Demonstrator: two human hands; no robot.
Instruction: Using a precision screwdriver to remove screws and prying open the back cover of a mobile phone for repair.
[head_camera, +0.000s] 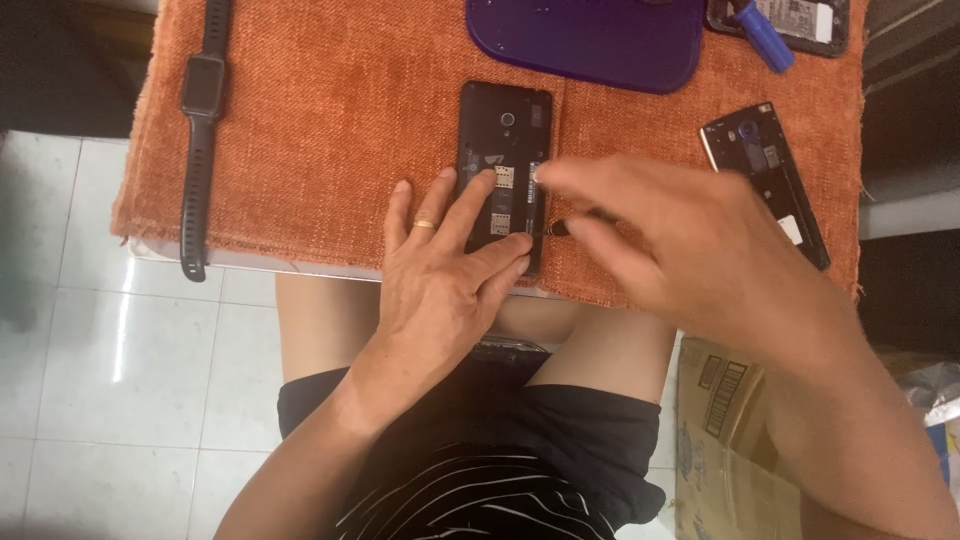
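Cardboard box, tan w/ dark printed label blocks, sits by my right arm. Left hand fingers spread flat, pinning opened black phone on orange cloth. Right hand hovers at phone's right edge, fingers narrow; can't tell if pinching anything.

An orange cloth covers the table, carrying a watch, an opened phone, a purple tray and a second phone.

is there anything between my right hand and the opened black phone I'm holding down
Nothing visible. The right hand hangs blurred directly over the phone's right edge, fingertips at its open back. The left hand only presses the phone's lower half.
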